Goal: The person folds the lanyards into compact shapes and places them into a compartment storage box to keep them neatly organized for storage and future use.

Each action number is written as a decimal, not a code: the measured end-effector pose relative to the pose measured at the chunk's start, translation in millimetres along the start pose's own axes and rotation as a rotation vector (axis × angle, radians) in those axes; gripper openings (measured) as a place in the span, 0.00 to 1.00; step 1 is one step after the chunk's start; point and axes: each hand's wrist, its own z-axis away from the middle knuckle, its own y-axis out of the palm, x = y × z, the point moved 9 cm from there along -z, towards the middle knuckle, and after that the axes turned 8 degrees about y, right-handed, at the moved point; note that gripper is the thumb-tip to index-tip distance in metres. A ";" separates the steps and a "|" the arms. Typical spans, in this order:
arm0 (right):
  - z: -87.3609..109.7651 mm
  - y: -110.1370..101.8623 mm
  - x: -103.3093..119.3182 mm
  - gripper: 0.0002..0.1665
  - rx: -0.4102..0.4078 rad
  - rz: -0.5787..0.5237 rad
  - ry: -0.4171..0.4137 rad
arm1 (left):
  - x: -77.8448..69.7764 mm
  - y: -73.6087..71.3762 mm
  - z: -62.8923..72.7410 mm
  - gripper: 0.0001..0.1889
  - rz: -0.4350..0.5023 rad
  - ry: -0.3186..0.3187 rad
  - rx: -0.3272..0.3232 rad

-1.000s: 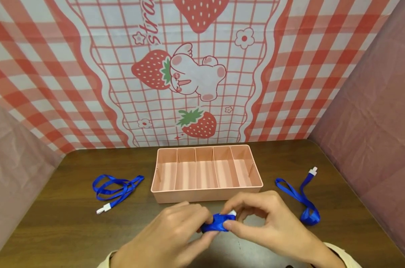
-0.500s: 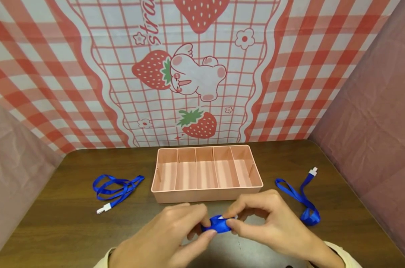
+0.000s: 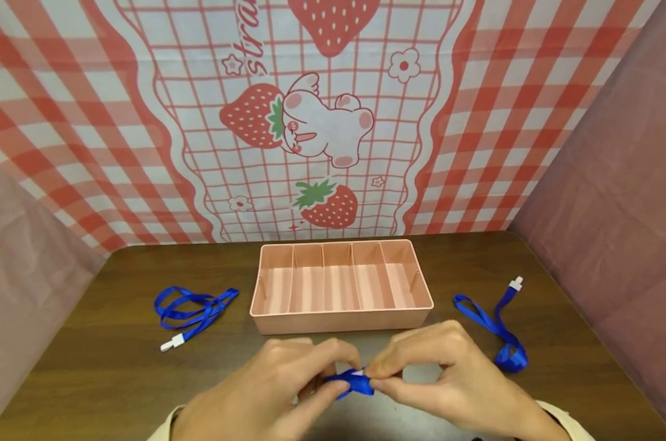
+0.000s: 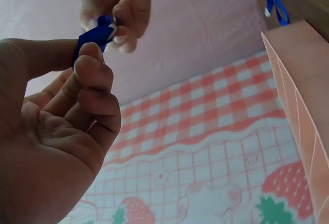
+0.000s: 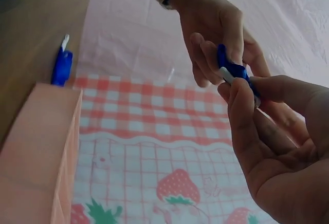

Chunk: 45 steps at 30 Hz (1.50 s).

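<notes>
Held lanyard gathered into a small bundle, near middle, between the hands. Left hand: thumb and fingers bent, pinching the blue strap. Right hand: thumb and forefinger pinched on the other end, by a white piece. Folding looks part done, my judgement; left lanyard and right lanyard lie loose, unbundled. Dark wood-grain table; pink divided tray at far middle; strawberry-check cloth behind, pinkish drape at right
</notes>
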 end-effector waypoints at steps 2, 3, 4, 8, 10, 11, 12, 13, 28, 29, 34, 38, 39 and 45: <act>-0.5 -10.3 7.0 0.13 -0.052 0.053 -0.064 | 0.3 -7.8 0.1 0.08 -0.079 0.008 -0.011; -0.4 -18.1 10.8 0.12 -0.092 0.083 -0.101 | 1.8 -13.3 1.0 0.08 -0.131 0.000 -0.022; 0.0 -27.1 13.8 0.10 -0.139 0.112 -0.131 | 4.4 -19.3 2.7 0.09 -0.189 -0.014 -0.034; 6.1 -64.8 8.2 0.06 -0.335 0.310 -0.126 | 24.5 -32.4 20.9 0.13 -0.341 -0.131 -0.041; 11.7 -77.1 -9.4 0.09 -0.383 0.421 -0.044 | 37.5 -26.7 34.4 0.15 -0.384 -0.182 -0.007; 15.5 -81.2 -20.8 0.11 -0.394 0.481 0.010 | 43.5 -21.1 41.8 0.16 -0.405 -0.195 0.016; 19.8 -84.4 -33.1 0.12 -0.401 0.541 0.068 | 49.6 -15.1 49.0 0.18 -0.425 -0.207 0.040; 24.5 -86.6 -44.9 0.14 -0.402 0.593 0.113 | 55.9 -8.7 56.3 0.20 -0.450 -0.216 0.068; 41.5 -85.7 -138.9 0.09 -0.281 0.953 0.221 | 111.3 44.2 109.7 0.54 -0.664 -0.343 0.297; 39.9 -85.5 -143.9 0.08 -0.262 0.955 0.226 | 111.8 45.1 110.1 0.55 -0.672 -0.347 0.298; 33.2 -83.0 -164.6 0.06 -0.162 0.961 0.225 | 113.7 48.0 111.9 0.57 -0.664 -0.373 0.305; 27.0 -79.2 -179.7 0.07 -0.076 0.973 0.221 | 115.0 50.2 113.8 0.57 -0.667 -0.385 0.316; 25.3 -77.7 -183.0 0.08 -0.055 0.974 0.218 | 114.9 50.6 114.0 0.58 -0.669 -0.383 0.314; 18.1 -66.3 -197.2 0.17 0.048 0.991 0.147 | 115.1 51.9 115.3 0.58 -0.672 -0.383 0.315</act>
